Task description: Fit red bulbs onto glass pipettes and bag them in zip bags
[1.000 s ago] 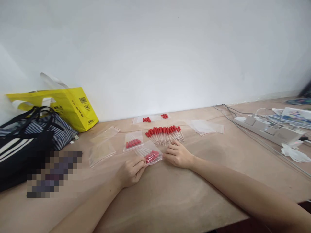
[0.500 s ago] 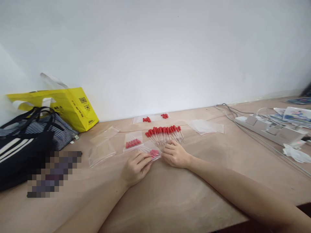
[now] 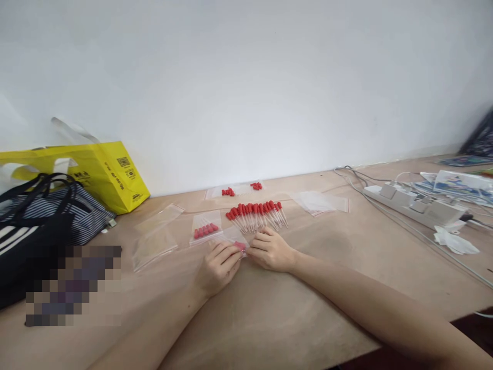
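Observation:
Between my hands lies a clear zip bag (image 3: 233,235) with red-bulbed droppers inside, mostly covered by my fingers. My left hand (image 3: 221,261) is closed on the bag's near left part, fingertips by the red bulbs. From the other side, my right hand (image 3: 271,250) pinches the bag's near right corner. Just beyond is a fanned row of glass droppers (image 3: 254,209) with red rubber bulbs, tips toward me. Left of the held bag rests another zip bag (image 3: 206,226) containing several droppers, bulbs toward me.
Farther back lies a bag with two clusters of red bulbs (image 3: 228,191). Flat clear bags (image 3: 156,246) are at left, more bags (image 3: 319,202) at right. A yellow bag (image 3: 115,180) and striped bag (image 3: 90,205) stand left; a power strip (image 3: 416,205) with cables sits right.
My view has shifted slightly, so the scene sits farther left. My hands are closer together at the bag's near edge, and less of its red bulbs shows.

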`<action>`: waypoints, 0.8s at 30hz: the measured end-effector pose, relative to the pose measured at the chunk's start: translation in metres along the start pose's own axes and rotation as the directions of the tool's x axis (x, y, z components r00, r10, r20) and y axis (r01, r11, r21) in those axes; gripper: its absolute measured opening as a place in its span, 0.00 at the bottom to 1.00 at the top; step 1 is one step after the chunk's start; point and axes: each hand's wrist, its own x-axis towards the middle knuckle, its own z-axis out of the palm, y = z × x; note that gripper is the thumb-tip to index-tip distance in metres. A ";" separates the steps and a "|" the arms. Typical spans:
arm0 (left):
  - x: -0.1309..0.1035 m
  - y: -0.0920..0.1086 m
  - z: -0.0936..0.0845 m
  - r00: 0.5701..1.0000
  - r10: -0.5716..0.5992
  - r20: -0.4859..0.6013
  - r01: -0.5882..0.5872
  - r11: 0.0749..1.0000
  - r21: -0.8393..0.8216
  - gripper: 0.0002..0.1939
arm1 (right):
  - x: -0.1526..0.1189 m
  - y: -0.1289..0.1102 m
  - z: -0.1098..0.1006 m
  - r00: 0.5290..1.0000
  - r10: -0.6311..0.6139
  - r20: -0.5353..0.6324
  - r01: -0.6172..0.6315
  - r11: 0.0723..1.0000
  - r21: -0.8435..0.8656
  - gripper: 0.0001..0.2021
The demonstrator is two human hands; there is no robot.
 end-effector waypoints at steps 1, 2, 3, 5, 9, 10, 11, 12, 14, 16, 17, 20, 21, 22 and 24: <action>0.001 0.000 0.000 1.000 0.020 0.000 -0.020 1.000 0.019 0.06 | 0.000 0.000 0.000 1.000 0.003 0.003 -0.003 1.000 -0.002 0.10; 0.002 0.001 0.000 0.999 0.038 -0.001 -0.038 0.999 0.039 0.06 | 0.000 0.000 0.000 1.000 0.007 0.007 -0.007 1.000 -0.005 0.11; 0.002 0.001 -0.001 0.999 0.050 -0.001 -0.050 0.997 0.058 0.06 | 0.000 0.000 0.000 1.000 0.012 0.012 -0.012 1.000 -0.007 0.11; 0.003 0.001 -0.001 0.998 0.067 -0.001 -0.067 0.994 0.087 0.06 | 0.000 0.000 0.001 1.000 0.016 0.018 -0.016 1.000 -0.004 0.11; 0.003 0.000 0.001 0.994 0.111 -0.012 -0.108 0.986 0.129 0.06 | 0.000 0.000 0.000 1.000 0.011 0.013 -0.011 1.000 0.004 0.11; 0.003 0.000 0.002 0.993 0.115 -0.011 -0.112 0.985 0.134 0.06 | 0.000 0.000 0.000 1.000 0.010 0.013 -0.010 1.000 0.005 0.11; 0.003 0.000 0.002 0.993 0.114 -0.007 -0.112 0.984 0.137 0.06 | 0.000 0.001 0.000 1.000 0.010 0.015 -0.010 1.000 0.007 0.11; 0.003 0.000 0.003 0.994 0.109 -0.003 -0.107 0.985 0.136 0.06 | 0.000 0.001 0.000 1.000 0.010 0.018 -0.010 1.000 0.008 0.11; 0.003 0.000 0.003 0.996 0.092 0.001 -0.092 0.987 0.131 0.06 | 0.000 0.001 0.000 1.000 0.016 0.016 -0.016 1.000 0.009 0.11; 0.004 0.001 0.002 0.996 0.085 -0.002 -0.084 0.988 0.131 0.07 | 0.000 0.000 0.000 1.000 0.027 0.002 -0.027 1.000 0.006 0.10; 0.004 0.001 0.002 0.996 0.085 -0.004 -0.084 0.988 0.133 0.07 | 0.000 0.000 0.001 1.000 0.028 -0.006 -0.028 1.000 0.002 0.09; 0.005 0.001 0.002 0.996 0.090 0.001 -0.089 0.985 0.147 0.07 | 0.000 -0.001 0.002 1.000 0.015 0.002 -0.015 1.000 -0.016 0.09; 0.005 0.002 0.002 0.996 0.094 0.003 -0.093 0.984 0.152 0.08 | 0.000 -0.001 0.002 1.000 0.009 0.011 -0.009 1.000 -0.023 0.10; 0.005 0.002 0.002 0.995 0.099 0.004 -0.099 0.983 0.157 0.08 | 0.000 -0.001 0.003 1.000 0.005 0.020 -0.004 1.000 -0.029 0.11; 0.005 0.001 0.001 0.993 0.115 -0.010 -0.112 0.979 0.168 0.08 | 0.000 -0.001 0.003 1.000 0.006 0.026 -0.005 0.999 -0.036 0.11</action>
